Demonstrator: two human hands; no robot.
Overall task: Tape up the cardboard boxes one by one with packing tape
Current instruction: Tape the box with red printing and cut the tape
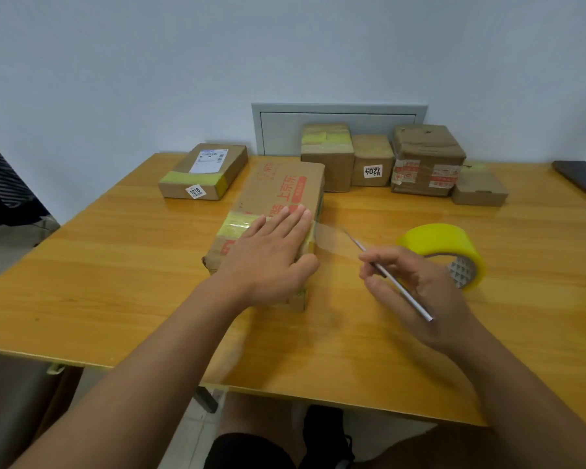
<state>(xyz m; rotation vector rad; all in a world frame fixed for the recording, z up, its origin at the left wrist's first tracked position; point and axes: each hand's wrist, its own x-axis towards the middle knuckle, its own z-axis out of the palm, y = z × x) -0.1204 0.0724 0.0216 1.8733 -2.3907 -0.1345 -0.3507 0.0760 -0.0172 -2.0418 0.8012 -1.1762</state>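
"1218" on the flat left box's sticker, "1204" upside down on the small back box's sticker

A single head-worn camera looks forward and down, close over the table toward the wall.

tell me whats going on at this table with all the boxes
A person is taping a cardboard box with red print on a wooden table. The left hand presses flat on the yellowish tape band across the box. A strip of tape stretches from the box to the yellow tape roll, and the right hand holds a thin metal blade at that strip, seemingly to cut it. Five more boxes sit farther back.
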